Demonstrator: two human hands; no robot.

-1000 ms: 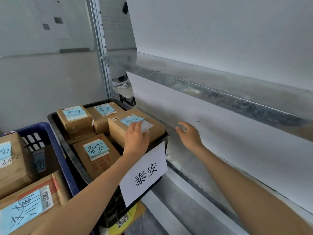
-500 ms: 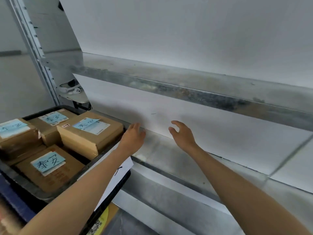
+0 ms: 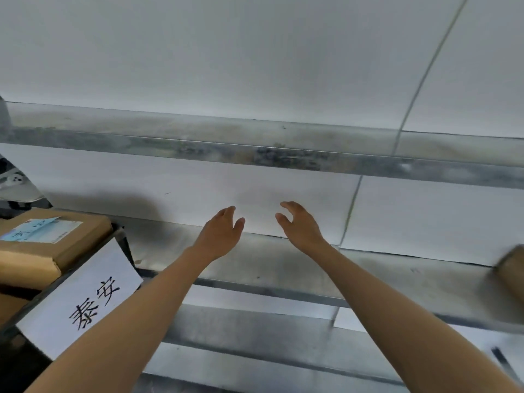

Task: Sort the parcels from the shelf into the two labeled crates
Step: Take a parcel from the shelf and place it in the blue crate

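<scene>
Both my hands hover over the bare metal shelf (image 3: 255,265), a short gap between them. My left hand (image 3: 222,232) is relaxed and holds nothing. My right hand (image 3: 299,225) has loosely curved fingers and is empty too. At the far left, a black crate (image 3: 122,245) carries a white paper label (image 3: 82,296) with two handwritten characters. A brown parcel (image 3: 54,245) with a blue note on top lies in it. A blurred brown parcel (image 3: 511,272) shows at the right edge of the shelf.
A second metal shelf (image 3: 255,146) runs across above my hands, with white wall panels behind both levels. A lower metal ledge (image 3: 255,336) lies beneath the shelf in front of me.
The view swung right, away from the crates. My left hand left the parcel in the black crate and moved over the shelf beside my right hand. A parcel came into view at right.
</scene>
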